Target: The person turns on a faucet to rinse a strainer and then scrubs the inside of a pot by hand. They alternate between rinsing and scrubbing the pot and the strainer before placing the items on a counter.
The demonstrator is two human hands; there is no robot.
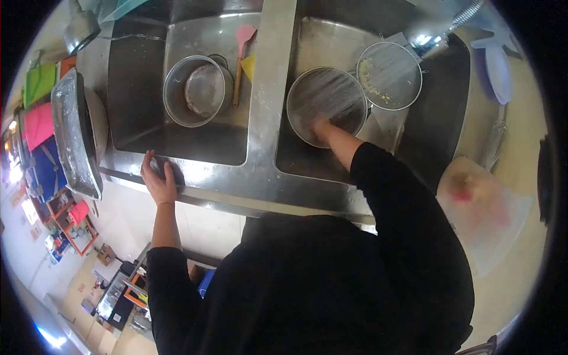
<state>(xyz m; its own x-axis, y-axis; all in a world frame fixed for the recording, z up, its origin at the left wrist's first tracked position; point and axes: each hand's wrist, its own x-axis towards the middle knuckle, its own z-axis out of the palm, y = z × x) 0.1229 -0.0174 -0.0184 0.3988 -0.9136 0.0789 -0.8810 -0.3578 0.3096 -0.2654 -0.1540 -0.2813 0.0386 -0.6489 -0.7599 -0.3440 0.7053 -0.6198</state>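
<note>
My right hand (321, 129) reaches down inside a round metal pot (294, 118) in the right sink basin; its fingers are smeared and partly hidden. A spray of water from a sprayer head (427, 42) crosses into this pot. Beside the pot, touching or nearly touching its rim, sits a round sieve (408, 94) with yellow bits on its mesh. On the front edge of the sink (219, 167), my left hand (158, 182) rests with thumb and fingers apart, holding nothing.
The left basin holds another metal pot (171, 109), a pink spatula (241, 50) with a wooden handle and something yellow (248, 67). Stacked trays (74, 136) stand left of the sink. A whisk (497, 139) and a stained translucent sheet or bag (482, 210) lie on the right.
</note>
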